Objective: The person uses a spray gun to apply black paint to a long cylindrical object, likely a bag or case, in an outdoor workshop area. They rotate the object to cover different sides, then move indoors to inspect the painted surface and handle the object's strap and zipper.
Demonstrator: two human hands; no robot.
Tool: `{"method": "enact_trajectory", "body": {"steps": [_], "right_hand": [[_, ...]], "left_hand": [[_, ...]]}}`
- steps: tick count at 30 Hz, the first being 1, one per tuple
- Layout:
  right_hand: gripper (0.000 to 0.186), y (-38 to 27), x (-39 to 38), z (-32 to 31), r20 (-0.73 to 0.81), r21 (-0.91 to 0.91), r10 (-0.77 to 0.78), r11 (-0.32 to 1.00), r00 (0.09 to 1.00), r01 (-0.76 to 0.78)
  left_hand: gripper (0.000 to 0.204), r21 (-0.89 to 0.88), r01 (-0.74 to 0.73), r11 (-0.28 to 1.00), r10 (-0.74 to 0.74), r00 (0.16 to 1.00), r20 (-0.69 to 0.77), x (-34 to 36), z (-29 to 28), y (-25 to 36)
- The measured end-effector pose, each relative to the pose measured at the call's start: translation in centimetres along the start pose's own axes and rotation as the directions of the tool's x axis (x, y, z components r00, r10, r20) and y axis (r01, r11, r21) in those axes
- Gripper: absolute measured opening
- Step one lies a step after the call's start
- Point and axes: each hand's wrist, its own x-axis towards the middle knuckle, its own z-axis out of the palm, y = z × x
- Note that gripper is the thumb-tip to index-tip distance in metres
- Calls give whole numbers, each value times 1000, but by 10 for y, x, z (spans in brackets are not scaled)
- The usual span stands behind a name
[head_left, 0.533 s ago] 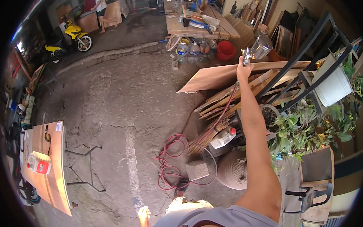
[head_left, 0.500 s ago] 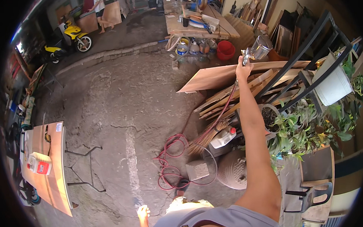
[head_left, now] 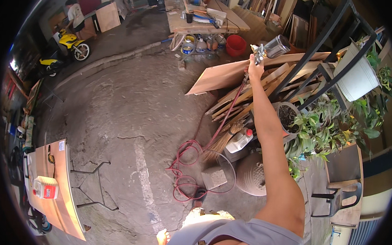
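My right arm reaches far forward, and my right hand (head_left: 256,70) is closed round the handle of a spray gun (head_left: 259,54). A shiny metal cup (head_left: 277,46) is fixed to the gun and tilts to the right. From the gun's handle a red hose (head_left: 233,107) runs down to loose coils on the concrete floor. At the lower edge, beside my grey top, my left hand (head_left: 162,239) hangs low with its fingers curled in. I see nothing in it. Below the gun lie a wooden panel (head_left: 215,78) and a stack of wood strips (head_left: 244,90).
A table with a wooden top (head_left: 63,204) bears a jug (head_left: 45,187) at left. At right are a black metal frame (head_left: 313,53), potted plants (head_left: 321,131) and a chair (head_left: 342,199). A workbench (head_left: 175,22), red bucket (head_left: 236,45), yellow motorbike (head_left: 69,42) and a person (head_left: 75,17) are farther off.
My right hand with the spray gun has shifted slightly left and up in view, and the gun has turned a little. The distant person has moved left, towards the motorbike.
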Motion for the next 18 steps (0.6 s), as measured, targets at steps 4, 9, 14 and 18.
{"method": "enact_trajectory", "body": {"steps": [4, 9, 14, 18], "right_hand": [[49, -9, -5, -1, 17, -6, 18, 1000, 1000, -18], [64, -13, -11, 8, -4, -274, -20, 962, 1000, 18], [79, -46, -45, -34, 54, -426, 30, 905, 998, -4], [80, -55, -114, -57, 123, 2, -11, 1000, 992, 10]], "left_hand": [[16, 13, -30, 999, 30, 999, 30, 0, 5, 17], [15, -15, -203, 979, 203, 977, 57, -1, 10, 45], [17, 152, -339, 928, 337, 941, 38, 6, 18, 63], [30, 262, -324, 909, 316, 946, 72, 9, 16, 61]]}}
